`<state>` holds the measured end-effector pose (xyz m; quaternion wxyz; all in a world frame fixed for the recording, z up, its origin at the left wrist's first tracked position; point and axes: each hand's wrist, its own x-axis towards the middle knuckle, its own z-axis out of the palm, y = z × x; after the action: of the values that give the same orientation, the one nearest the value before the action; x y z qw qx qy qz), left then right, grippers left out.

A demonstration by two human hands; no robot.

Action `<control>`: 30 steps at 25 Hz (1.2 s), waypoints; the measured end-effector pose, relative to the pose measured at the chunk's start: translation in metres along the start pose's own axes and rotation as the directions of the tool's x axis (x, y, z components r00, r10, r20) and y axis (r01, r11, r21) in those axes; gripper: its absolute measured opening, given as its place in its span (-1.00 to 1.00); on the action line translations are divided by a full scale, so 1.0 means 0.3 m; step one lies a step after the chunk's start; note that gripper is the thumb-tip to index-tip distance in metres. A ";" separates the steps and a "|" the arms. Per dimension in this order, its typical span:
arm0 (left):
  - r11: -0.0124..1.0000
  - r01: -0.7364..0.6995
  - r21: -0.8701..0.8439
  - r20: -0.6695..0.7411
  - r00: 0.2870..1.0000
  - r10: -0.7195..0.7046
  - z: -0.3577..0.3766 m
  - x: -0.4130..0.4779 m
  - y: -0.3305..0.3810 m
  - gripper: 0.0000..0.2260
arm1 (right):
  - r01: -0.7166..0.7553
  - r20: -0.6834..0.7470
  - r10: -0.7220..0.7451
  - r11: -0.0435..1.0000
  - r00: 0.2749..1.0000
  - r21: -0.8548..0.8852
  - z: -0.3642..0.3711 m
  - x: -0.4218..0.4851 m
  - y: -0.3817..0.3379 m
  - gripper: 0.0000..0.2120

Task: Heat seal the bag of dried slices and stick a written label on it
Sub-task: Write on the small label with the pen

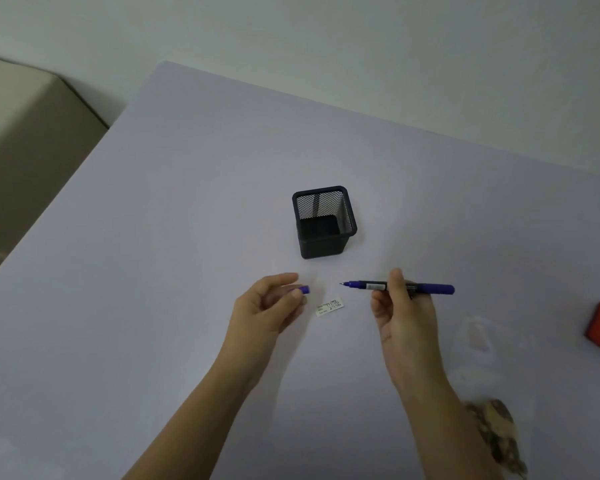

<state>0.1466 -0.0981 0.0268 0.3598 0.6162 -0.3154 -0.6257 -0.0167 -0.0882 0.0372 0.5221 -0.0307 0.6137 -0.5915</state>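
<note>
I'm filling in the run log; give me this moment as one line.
left hand: holds pen cap | right hand: holds uncapped pen | label: written, flat on table | mesh holder: upright

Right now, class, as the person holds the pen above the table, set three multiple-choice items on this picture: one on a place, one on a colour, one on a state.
1. Where does the label lie?
A. Inside the mesh holder
B. On the table between the two hands
C. On the red object

2. What colour is the pen cap?
A. Purple-blue
B. Green
C. Yellow

3. In what state is the pen?
A. Capped
B. Standing in the holder
C. Uncapped, tip bare

Answers:
1 B: the label rests flat on the table, nearer than the mesh holder.
2 A: the cap in the left hand matches the pen's body.
3 C: the right hand holds it, tip exposed.
</note>
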 end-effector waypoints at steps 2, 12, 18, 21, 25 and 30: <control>0.999 0.030 -0.037 0.064 0.998 -0.027 0.028 -0.026 0.037 -0.88 | -0.006 0.004 0.006 1.000 1.000 -0.028 0.005 -0.012 0.009 -0.83; 0.993 -0.043 0.110 0.139 0.990 0.027 0.069 -0.057 0.076 -0.93 | 0.003 0.046 0.001 0.996 0.999 -0.094 0.001 -0.043 0.016 -0.91; 0.987 -0.081 0.136 0.103 0.992 0.067 0.073 -0.053 0.077 -0.92 | 0.049 0.105 -0.040 0.995 0.994 -0.083 -0.004 -0.063 0.036 -0.92; 0.988 -0.070 0.138 0.096 0.994 0.057 0.084 -0.050 0.086 -0.90 | 0.056 0.116 -0.048 0.996 0.992 -0.068 -0.004 -0.060 0.036 -0.95; 0.993 -0.107 0.057 0.071 0.992 0.102 0.115 -0.051 0.115 -0.92 | 0.105 0.220 -0.092 0.993 0.971 -0.050 0.007 -0.039 -0.023 -0.88; 0.966 -0.255 0.028 0.008 0.967 0.255 0.141 -0.002 0.190 -0.89 | 0.372 0.208 -0.354 0.927 0.912 -0.055 0.082 0.045 -0.173 -0.96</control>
<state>0.1080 -0.1306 0.0764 0.4276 0.5742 -0.4020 -0.5708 -0.0361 -0.1295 0.0744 0.4585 -0.2262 0.5702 -0.6430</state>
